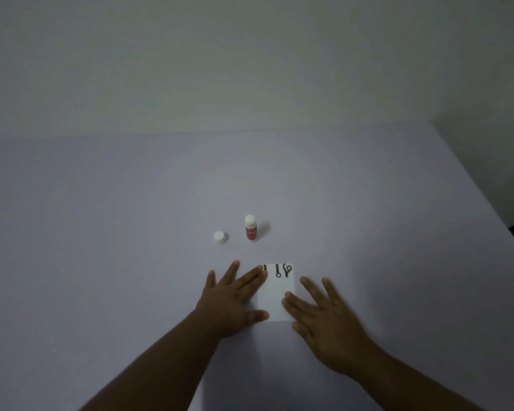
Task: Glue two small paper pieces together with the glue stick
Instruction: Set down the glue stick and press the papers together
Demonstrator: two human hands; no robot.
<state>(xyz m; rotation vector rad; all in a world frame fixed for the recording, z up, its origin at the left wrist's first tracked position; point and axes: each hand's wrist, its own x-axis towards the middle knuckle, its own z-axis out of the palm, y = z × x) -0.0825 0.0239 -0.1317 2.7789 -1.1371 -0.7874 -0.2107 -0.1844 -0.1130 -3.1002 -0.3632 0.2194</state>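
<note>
Paper (276, 295) lies between our flat, open, empty hands, left hand (232, 301) and right hand (327, 324); glue stick (250, 228) stands above, nearer left.

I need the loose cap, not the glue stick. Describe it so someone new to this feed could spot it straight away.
Start at the white paper pressed flat under both hands near the middle of the pale table. Just beyond it stands the red glue stick, upright and uncapped. The cap sits alone on the table to the left of the stick, apart from it: short, round, all white, with no red label.
</note>
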